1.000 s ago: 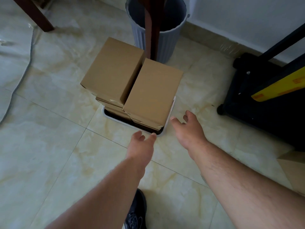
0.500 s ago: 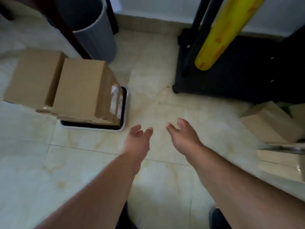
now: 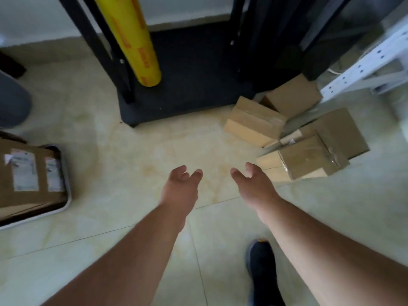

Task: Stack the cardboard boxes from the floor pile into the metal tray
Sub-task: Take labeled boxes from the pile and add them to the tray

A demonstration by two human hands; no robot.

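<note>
A black stand is sitting far across the tiled floor, with a yellow roll leaning on it. The floor pile of cardboard boxes is lying at the right; the metal tray is holding stacked boxes at the left edge. Between them, the left hand and right hand are hovering with loosely spread fingers, holding nothing. A dark shoe is standing near.

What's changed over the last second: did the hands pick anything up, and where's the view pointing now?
The view swung right: the metal tray with its stacked boxes slid to the left edge, and the floor pile came into sight. The left hand and right hand stayed open and empty, touching nothing.
</note>
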